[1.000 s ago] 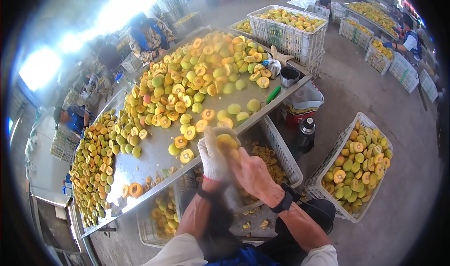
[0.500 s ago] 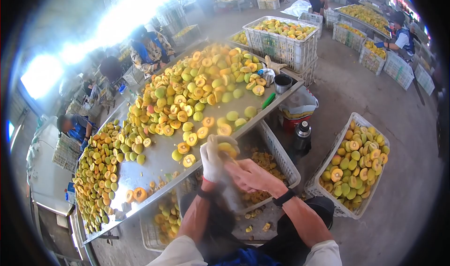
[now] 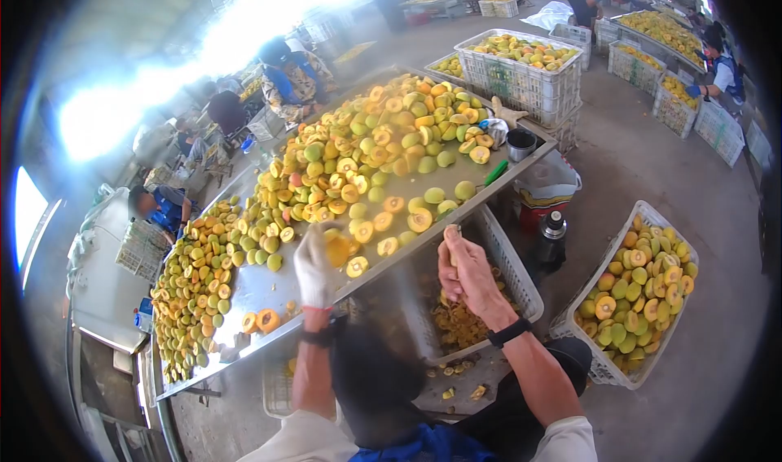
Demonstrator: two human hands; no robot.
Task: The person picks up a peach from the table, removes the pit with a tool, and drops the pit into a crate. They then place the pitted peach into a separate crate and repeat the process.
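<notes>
My left hand, in a white glove, is over the near edge of the metal table. Its fingers are blurred and curl at an orange peach half. My right hand is bare and closed in a fist above a crate of fruit scraps. A small tip shows above its thumb, but the rest of what it grips is hidden. Yellow-green peach halves are heaped across the table, several with cut faces up near my left hand.
A full crate of peach halves stands on the floor at right. Beside the table are a thermos and a bag. A metal cup and a green-handled tool lie at the table's right corner. Co-workers sit across the table.
My hands have parted. The left has gone left over the table edge with the peach half; the right has moved right and up, now a fist over the scrap crate. The view has shifted slightly.
</notes>
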